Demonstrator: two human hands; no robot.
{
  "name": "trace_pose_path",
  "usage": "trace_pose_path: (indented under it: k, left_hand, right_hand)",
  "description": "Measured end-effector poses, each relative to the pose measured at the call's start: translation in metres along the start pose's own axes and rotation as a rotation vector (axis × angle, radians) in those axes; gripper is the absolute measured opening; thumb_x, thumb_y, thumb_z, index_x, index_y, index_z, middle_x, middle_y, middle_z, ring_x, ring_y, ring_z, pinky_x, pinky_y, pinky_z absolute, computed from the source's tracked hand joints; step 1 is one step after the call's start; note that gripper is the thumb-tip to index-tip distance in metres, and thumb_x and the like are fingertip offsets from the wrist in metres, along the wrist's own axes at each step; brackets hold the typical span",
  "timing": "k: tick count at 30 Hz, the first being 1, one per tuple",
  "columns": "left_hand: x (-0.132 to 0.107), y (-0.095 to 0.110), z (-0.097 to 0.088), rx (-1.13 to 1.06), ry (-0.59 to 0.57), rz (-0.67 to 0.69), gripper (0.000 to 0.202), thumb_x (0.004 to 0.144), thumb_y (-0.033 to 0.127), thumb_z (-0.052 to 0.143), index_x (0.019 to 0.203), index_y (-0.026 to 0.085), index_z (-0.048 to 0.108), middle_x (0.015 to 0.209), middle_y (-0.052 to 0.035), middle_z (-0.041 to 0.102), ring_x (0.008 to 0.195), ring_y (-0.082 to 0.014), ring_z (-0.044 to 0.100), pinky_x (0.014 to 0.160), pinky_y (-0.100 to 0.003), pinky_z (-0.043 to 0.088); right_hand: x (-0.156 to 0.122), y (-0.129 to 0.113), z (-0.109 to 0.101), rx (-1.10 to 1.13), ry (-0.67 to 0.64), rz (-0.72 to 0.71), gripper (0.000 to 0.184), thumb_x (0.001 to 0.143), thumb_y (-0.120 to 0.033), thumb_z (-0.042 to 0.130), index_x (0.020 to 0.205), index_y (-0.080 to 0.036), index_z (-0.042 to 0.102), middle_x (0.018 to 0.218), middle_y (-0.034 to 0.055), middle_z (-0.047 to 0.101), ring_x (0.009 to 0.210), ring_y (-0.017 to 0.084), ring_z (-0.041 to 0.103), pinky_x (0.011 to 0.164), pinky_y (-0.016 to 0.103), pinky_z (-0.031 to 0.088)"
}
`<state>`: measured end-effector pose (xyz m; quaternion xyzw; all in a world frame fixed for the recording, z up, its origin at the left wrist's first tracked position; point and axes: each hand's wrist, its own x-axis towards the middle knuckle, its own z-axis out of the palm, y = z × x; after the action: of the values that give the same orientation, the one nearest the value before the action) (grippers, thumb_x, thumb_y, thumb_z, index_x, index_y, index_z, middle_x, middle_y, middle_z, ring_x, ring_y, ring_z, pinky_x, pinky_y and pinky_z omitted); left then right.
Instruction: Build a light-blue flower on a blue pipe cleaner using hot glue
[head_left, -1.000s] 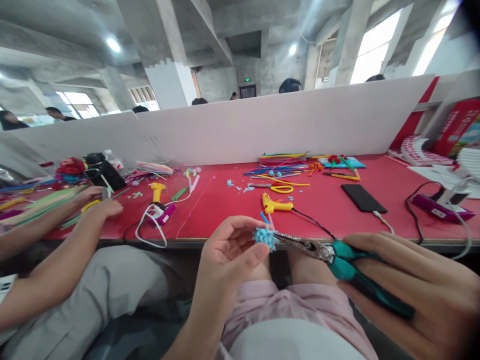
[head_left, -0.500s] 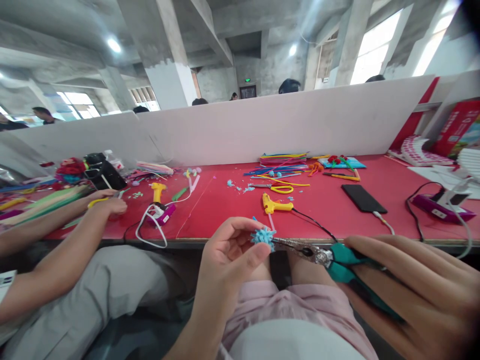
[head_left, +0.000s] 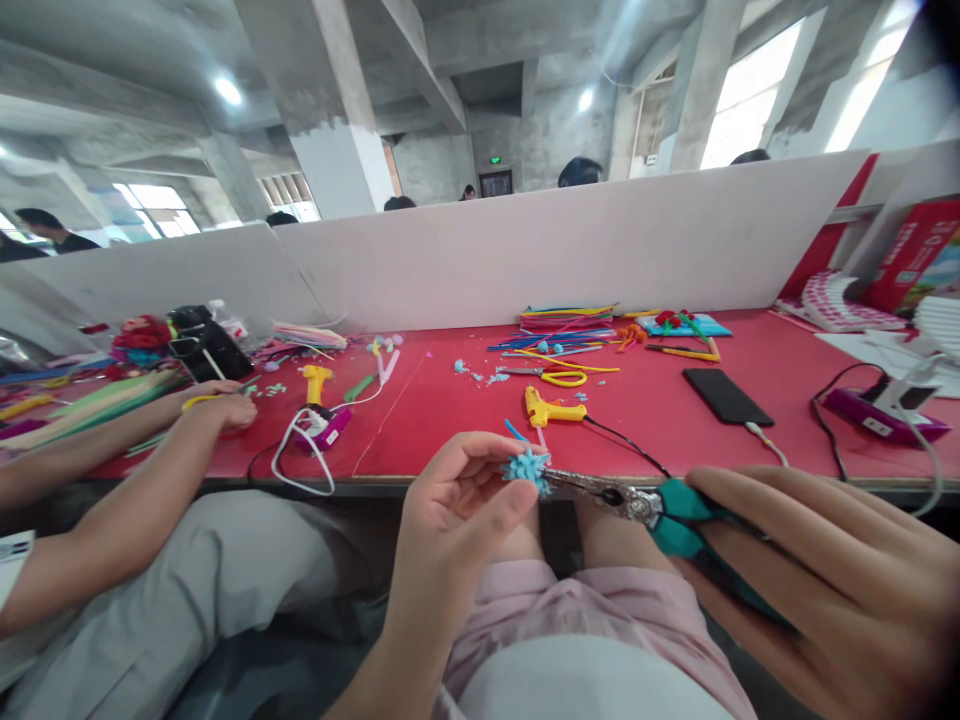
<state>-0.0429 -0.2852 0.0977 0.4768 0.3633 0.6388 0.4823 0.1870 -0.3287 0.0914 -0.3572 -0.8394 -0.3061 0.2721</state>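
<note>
Pinched between thumb and fingers of my left hand [head_left: 465,520] is a small spiky light-blue pipe-cleaner ball [head_left: 527,468]. A darker blue stem end [head_left: 514,430] pokes out above the fingers. My right hand [head_left: 817,560] is closed round the green handles of needle-nose pliers [head_left: 637,503]. The jaws point left and their tips reach the right side of the ball; whether they grip a strand is too small to make out. Both hands are in front of the table edge, over the lap.
On the red table [head_left: 420,420] lie a yellow glue gun [head_left: 553,411], yellow-handled scissors [head_left: 562,379], a pipe-cleaner bundle [head_left: 566,320], blue scraps [head_left: 495,378] and a black phone [head_left: 726,397]. To the left, a co-worker's hands [head_left: 229,405] hold scissors. A white partition [head_left: 525,250] stands behind.
The pliers have tilted slightly and their handles have shifted a little up and left. More of the blue stem shows above my left fingers. The co-worker's hands moved slightly.
</note>
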Motion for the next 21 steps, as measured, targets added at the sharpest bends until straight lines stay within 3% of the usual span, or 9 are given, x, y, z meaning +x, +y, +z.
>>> trace_pose_path:
  k: [9, 16, 21]
  left_hand:
    - [-0.004, 0.001, 0.004, 0.199, 0.059, 0.19, 0.011, 0.071, 0.015, 0.07, 0.081, 0.019, 0.07, 0.085, -0.004, 0.072, 0.078, -0.0157, 0.065, 0.073, -0.023, 0.051]
    - [-0.004, 0.002, 0.005, 0.207, 0.05, 0.222, 0.011, 0.07, 0.013, 0.068, 0.08, 0.018, 0.068, 0.084, -0.0046, 0.072, 0.08, -0.0173, 0.066, 0.075, -0.025, 0.051]
    - [-0.003, 0.001, 0.003, 0.207, 0.036, 0.209, 0.01, 0.07, 0.014, 0.068, 0.08, 0.018, 0.068, 0.082, -0.0045, 0.071, 0.077, -0.0163, 0.065, 0.073, -0.023, 0.05]
  right_hand:
    - [0.007, -0.002, 0.002, 0.179, -0.037, 0.138, 0.012, 0.089, -0.02, 0.052, 0.089, -0.021, 0.064, 0.103, 0.0061, 0.067, 0.086, 0.022, 0.065, 0.074, 0.035, 0.052]
    - [0.014, -0.001, -0.001, 0.524, -0.174, 0.309, 0.011, 0.089, -0.024, 0.056, 0.082, -0.023, 0.064, 0.093, 0.0036, 0.069, 0.085, 0.018, 0.068, 0.067, 0.023, 0.056]
    - [0.013, 0.001, -0.001, 0.516, -0.164, 0.317, 0.012, 0.089, -0.023, 0.055, 0.083, -0.024, 0.065, 0.09, 0.0029, 0.069, 0.09, 0.02, 0.068, 0.068, 0.023, 0.057]
